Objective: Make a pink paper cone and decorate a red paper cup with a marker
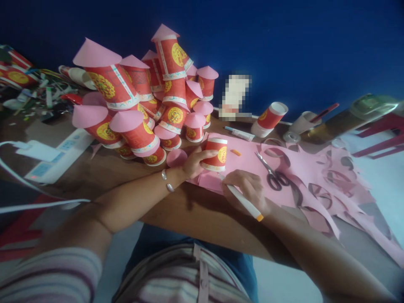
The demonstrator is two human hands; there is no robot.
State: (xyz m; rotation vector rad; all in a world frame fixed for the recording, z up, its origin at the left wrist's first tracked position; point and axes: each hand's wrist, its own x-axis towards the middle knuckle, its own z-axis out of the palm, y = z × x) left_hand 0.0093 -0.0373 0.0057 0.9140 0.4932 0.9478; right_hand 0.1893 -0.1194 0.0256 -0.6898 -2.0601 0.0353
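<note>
From afar, I barely made out the tip of the pen [247, 204] near the cup [213, 153]. My left hand [193, 164], fingers partly hidden, clasped the cup over pink paper [248, 163]; my right hand [248, 187] gripped the pen.

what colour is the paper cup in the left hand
The paper cup is red with a yellow emblem, as the head view shows.

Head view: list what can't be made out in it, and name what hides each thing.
All in the head view:
- Left hand: most of its fingers, hidden behind the red cup it holds.
- White marker in the right hand: whether its tip touches the pink paper, too small and blurred.
- Pale object by the wall: its details, pixelated.
- Far-left red cups: cut off by the left edge.
</note>
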